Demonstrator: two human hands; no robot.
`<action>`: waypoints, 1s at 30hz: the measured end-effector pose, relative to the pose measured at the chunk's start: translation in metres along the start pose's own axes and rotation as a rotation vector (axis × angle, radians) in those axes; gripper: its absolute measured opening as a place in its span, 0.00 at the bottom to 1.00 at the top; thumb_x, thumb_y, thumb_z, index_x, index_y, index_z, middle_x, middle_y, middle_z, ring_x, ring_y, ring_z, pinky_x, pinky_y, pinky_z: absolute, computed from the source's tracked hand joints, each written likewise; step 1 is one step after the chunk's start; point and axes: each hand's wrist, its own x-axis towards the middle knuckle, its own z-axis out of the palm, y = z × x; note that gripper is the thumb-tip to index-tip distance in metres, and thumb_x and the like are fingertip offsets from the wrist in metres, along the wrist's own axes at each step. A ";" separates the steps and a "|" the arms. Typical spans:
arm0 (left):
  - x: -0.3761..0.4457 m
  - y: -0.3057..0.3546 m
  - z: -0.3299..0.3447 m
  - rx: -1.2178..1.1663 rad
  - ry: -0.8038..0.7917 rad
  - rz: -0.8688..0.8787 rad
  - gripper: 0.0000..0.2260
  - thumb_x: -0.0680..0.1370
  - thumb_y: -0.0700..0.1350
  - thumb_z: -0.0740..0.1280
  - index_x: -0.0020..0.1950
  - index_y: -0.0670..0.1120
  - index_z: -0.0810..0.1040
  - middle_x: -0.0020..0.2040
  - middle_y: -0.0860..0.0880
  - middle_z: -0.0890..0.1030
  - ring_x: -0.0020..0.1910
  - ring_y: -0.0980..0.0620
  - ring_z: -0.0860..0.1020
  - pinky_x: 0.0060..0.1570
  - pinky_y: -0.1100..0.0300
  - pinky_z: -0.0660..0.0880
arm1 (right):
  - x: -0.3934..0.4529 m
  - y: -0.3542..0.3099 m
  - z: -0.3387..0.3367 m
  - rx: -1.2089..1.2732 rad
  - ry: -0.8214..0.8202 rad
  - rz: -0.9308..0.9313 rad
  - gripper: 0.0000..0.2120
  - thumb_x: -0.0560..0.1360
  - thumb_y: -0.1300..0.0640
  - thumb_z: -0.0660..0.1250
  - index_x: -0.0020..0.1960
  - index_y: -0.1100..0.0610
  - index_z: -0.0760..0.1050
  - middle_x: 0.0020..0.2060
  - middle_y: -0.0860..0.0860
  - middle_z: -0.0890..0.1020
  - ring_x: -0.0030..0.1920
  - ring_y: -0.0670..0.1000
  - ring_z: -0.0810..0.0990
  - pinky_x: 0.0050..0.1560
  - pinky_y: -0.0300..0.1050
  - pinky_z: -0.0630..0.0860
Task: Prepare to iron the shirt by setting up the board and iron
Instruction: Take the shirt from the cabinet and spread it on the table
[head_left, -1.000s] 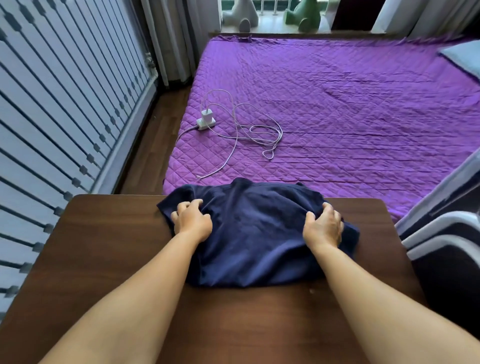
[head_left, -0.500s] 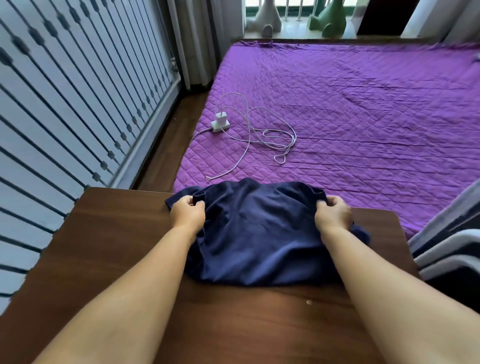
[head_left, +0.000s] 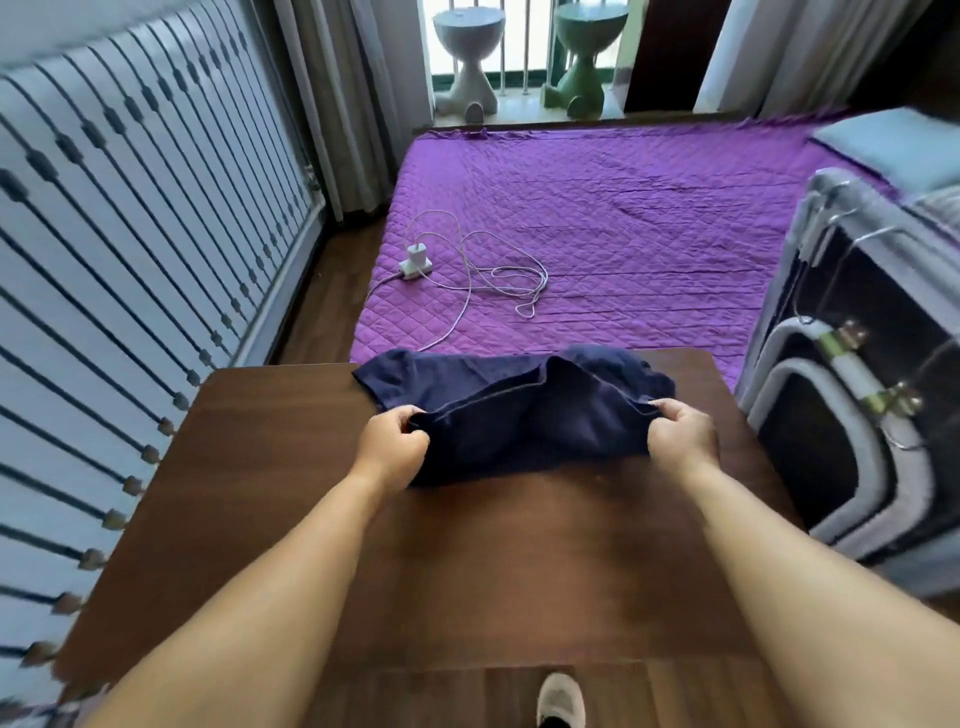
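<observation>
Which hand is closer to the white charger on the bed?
Left. The left hand grips the navy shirt almost straight below the white charger, while the right hand grips the shirt's other end, much further right.

shoe (head_left: 560, 699) cut off at bottom edge, slatted panel (head_left: 130, 270) motion-blurred

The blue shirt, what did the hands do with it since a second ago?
Both hands, left hand and right hand, went from pressing on the far part of the shirt to pinching its near edge, lifting it off the table. The far part still lies there. The charger cable on the bed looks unmoved.
</observation>
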 end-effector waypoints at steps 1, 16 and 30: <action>-0.013 -0.005 -0.002 0.045 -0.041 0.027 0.13 0.68 0.31 0.59 0.40 0.45 0.79 0.35 0.45 0.78 0.36 0.47 0.73 0.41 0.54 0.72 | -0.012 0.008 -0.006 -0.050 -0.025 -0.008 0.18 0.65 0.68 0.57 0.42 0.51 0.80 0.38 0.53 0.80 0.43 0.55 0.77 0.49 0.47 0.75; -0.119 -0.060 -0.014 0.742 -0.381 0.015 0.19 0.69 0.34 0.56 0.40 0.58 0.76 0.55 0.49 0.79 0.53 0.46 0.77 0.51 0.58 0.73 | -0.123 0.058 -0.048 -0.834 -0.293 0.007 0.12 0.72 0.60 0.61 0.45 0.46 0.80 0.52 0.51 0.81 0.52 0.56 0.79 0.52 0.43 0.73; -0.121 -0.043 -0.002 0.790 -0.671 -0.071 0.13 0.68 0.34 0.64 0.35 0.52 0.80 0.39 0.52 0.83 0.47 0.50 0.81 0.49 0.59 0.76 | -0.130 0.054 -0.034 -0.799 -0.745 -0.001 0.27 0.78 0.46 0.48 0.38 0.55 0.83 0.31 0.51 0.86 0.37 0.46 0.80 0.43 0.39 0.71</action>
